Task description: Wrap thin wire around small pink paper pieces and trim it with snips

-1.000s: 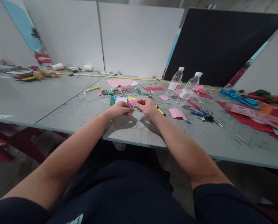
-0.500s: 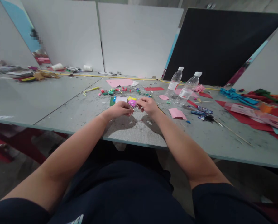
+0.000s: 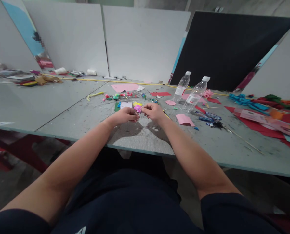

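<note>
Just above the table (image 3: 69, 112), near its front edge, my two hands work close together. My left hand (image 3: 125, 115) is closed in a pinch on thin, pale wire-like pieces (image 3: 137, 113) that stick out past its fingertips. My right hand (image 3: 151, 111) is pinched shut at the other side of them; what its fingertips grip is too small to make out. Just behind the fingers lies a bright pink-purple piece (image 3: 137, 107), with a yellow piece (image 3: 138, 103) beyond it. A phone (image 3: 126, 105) with a lit screen lies beside my left hand, next to a green piece (image 3: 116, 106).
Two clear plastic bottles (image 3: 182, 87) stand right of centre. Small coloured beads or clay bits (image 3: 116, 97) lie behind my hands. Pink paper (image 3: 184, 120), pens (image 3: 209, 117), a thin stick (image 3: 244, 139) and red sheets (image 3: 257, 125) are on the right. Upright boards (image 3: 145, 45) line the back.
My right fingertips have shifted slightly left and down, closer to my left hand. The view has tipped a little; everything else stays in place.
</note>
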`<state>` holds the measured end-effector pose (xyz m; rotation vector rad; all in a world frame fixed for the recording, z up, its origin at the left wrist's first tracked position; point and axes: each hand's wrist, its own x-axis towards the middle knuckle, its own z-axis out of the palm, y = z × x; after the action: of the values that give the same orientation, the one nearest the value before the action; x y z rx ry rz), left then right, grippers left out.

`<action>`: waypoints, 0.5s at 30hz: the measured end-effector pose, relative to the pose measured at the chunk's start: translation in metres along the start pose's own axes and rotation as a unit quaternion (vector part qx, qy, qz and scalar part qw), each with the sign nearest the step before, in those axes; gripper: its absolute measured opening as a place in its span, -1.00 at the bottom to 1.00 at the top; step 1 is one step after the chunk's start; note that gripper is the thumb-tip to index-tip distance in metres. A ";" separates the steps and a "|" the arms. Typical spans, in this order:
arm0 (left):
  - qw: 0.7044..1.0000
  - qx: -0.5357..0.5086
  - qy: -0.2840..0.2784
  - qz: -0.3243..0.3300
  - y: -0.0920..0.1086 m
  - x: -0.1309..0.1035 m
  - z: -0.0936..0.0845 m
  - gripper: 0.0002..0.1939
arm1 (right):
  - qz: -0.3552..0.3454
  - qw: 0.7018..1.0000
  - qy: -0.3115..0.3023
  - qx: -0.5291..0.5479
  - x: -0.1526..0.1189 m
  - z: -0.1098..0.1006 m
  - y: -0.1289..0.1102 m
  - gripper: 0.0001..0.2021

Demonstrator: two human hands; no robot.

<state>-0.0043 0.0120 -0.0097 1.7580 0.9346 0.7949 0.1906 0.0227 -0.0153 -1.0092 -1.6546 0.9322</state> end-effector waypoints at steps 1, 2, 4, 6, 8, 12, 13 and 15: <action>1.000 0.001 0.002 0.001 -0.001 0.000 0.000 -0.87 | 0.003 1.000 0.003 0.000 0.000 0.000 0.000 -0.70; 1.000 0.002 0.004 0.002 -0.002 0.001 0.000 -0.87 | 0.005 1.000 0.005 0.000 0.000 0.000 -0.001 -0.70; 1.000 0.004 0.002 0.006 -0.004 0.002 -0.001 -0.88 | 0.006 1.000 0.005 -0.002 0.000 0.000 0.000 -0.70; 1.000 0.018 -0.005 0.021 -0.006 0.002 -0.003 -0.89 | 0.009 1.000 -0.002 0.002 0.000 0.000 0.000 -0.69; 0.998 0.044 -0.010 0.039 -0.008 0.003 -0.004 -0.87 | 0.012 1.000 -0.010 0.015 0.000 -0.001 0.000 -0.67; 0.995 0.071 -0.014 0.064 -0.010 0.003 -0.006 -0.82 | 0.010 0.999 -0.016 0.047 -0.001 -0.001 0.000 -0.62; 0.995 0.072 -0.014 0.068 -0.010 0.003 -0.006 -0.82 | 0.010 0.998 -0.018 0.053 -0.001 -0.001 0.000 -0.62; 0.993 0.085 -0.008 0.080 -0.010 0.003 -0.006 -0.81 | 0.018 0.997 -0.027 0.069 -0.001 -0.001 0.000 -0.61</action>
<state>-0.0104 0.0198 -0.0171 2.0041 0.8795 0.8209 0.1921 0.0215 -0.0150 -0.9298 -1.5976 1.0892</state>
